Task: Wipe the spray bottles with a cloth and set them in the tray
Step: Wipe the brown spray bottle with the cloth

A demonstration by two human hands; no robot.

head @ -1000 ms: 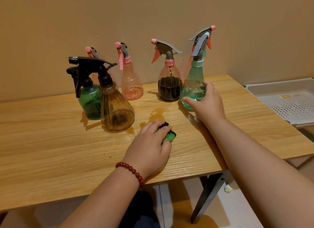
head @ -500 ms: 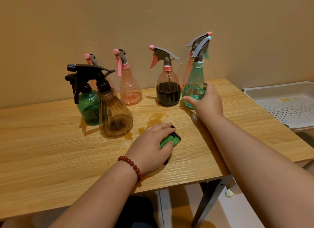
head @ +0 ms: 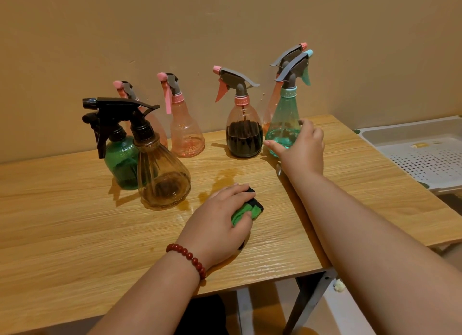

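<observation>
Seven spray bottles stood upright on the wooden table (head: 75, 234), toward the wall side.

- Right hand (head: 302, 152) wrapped round the lower part of the teal bottle (head: 283, 117): thumb on its left flank, fingers curled round its right. The grip looked firm. The bottle's base was hidden behind the hand, so I could not tell whether it rested on the table or was just clear of it.
- Left hand (head: 220, 224) lay over the green cloth (head: 246, 211) near the middle of the table, fingers bent over its top and thumb at its near edge, grasping it. The cloth was bunched, with a dark edge showing, and touched the table.
- A red bead bracelet (head: 187, 257) sat on the left wrist.

Other bottles:
- The dark-filled bottle (head: 243, 132) stood just left of the teal one.
- A rear pink bottle (head: 271, 109) stood close behind the teal one, mostly hidden.
- The pink bottle (head: 186, 134) stood further left, near the wall.
- The amber bottle (head: 162, 174) was nearest the cloth, with the green bottle (head: 120, 159) right behind it; both had black triggers.
- Only the trigger head of a last pink sprayer (head: 123, 88) showed clearly behind those two.

The white tray (head: 400, 128) sat beyond the table's right edge, well apart from both hands, with a perforated floor and no bottle in the part visible.
</observation>
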